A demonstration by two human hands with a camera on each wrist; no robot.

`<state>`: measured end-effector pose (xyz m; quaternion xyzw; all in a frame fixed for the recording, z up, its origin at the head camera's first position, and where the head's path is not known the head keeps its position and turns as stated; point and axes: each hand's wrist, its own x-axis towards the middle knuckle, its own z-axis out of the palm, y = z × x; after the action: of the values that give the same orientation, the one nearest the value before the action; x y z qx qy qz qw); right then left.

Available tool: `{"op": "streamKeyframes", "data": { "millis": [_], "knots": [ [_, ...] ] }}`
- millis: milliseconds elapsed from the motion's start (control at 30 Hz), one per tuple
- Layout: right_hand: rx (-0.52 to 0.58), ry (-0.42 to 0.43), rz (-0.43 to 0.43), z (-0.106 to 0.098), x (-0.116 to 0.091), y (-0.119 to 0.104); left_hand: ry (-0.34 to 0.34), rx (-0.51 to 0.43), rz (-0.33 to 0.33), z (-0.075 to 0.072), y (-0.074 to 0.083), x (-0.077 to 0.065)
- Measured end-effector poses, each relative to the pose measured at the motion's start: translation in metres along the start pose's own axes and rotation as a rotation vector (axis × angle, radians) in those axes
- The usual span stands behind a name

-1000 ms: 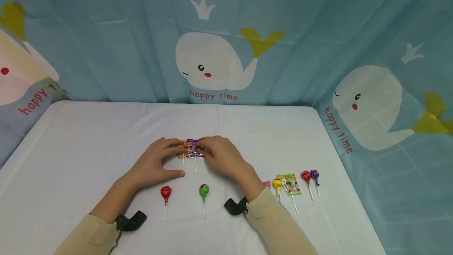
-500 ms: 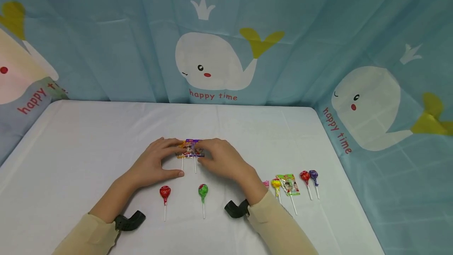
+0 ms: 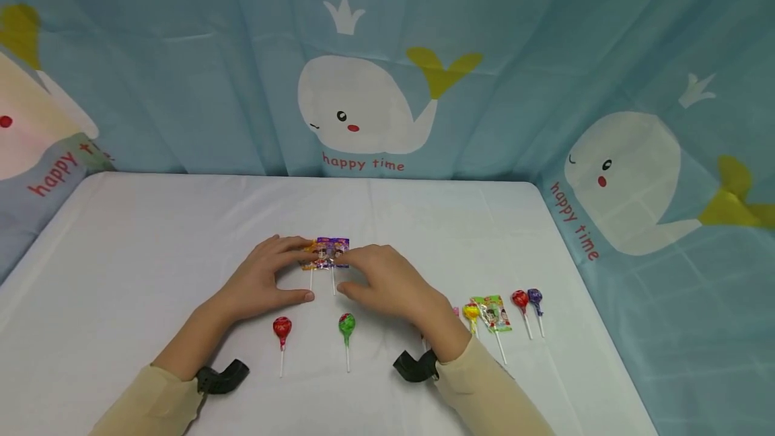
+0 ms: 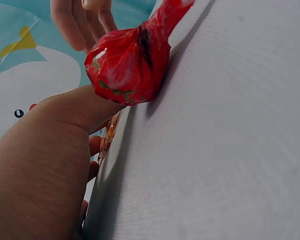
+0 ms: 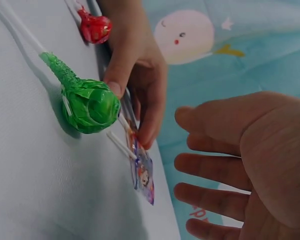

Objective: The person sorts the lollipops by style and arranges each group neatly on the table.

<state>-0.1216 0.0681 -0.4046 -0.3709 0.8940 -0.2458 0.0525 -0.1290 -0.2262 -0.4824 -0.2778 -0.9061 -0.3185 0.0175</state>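
Observation:
Two flat-wrapped lollipops lie side by side on the white table, an orange lollipop (image 3: 309,266) and a purple lollipop (image 3: 334,245), sticks toward me. My left hand (image 3: 266,278) rests its extended fingers on the orange wrapper, thumb spread apart near the sticks. My right hand (image 3: 390,282) is just right of the purple wrapper; in the right wrist view its fingers (image 5: 210,167) are loosely extended and hold nothing. Nearer me lie a round red lollipop (image 3: 282,327), below the left hand, and a round green lollipop (image 3: 346,323) to its right. The red one looms large in the left wrist view.
Beyond the right forearm lie a yellow lollipop (image 3: 471,311), a flat green-wrapped lollipop (image 3: 496,315), a red lollipop (image 3: 519,299) and a purple round lollipop (image 3: 535,295). The forearm partly hides a pink wrapper. A blue whale-print curtain (image 3: 242,86) borders the table.
My right hand has drawn back off the purple wrapper, toward me and to the right, uncovering more of it. The left hand stays in place.

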Motion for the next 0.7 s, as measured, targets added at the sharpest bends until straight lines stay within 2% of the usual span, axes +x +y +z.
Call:
{"op": "streamKeyframes", "data": {
  "millis": [267, 700],
  "knots": [
    [0.022, 0.030, -0.041, -0.005, -0.011, -0.002, -0.003, 0.009, -0.001, -0.001, 0.001, 0.000],
    [-0.021, 0.068, -0.068, -0.002, -0.035, 0.000, -0.006, 0.006, -0.017, -0.001, 0.002, -0.001]
  ]
}}
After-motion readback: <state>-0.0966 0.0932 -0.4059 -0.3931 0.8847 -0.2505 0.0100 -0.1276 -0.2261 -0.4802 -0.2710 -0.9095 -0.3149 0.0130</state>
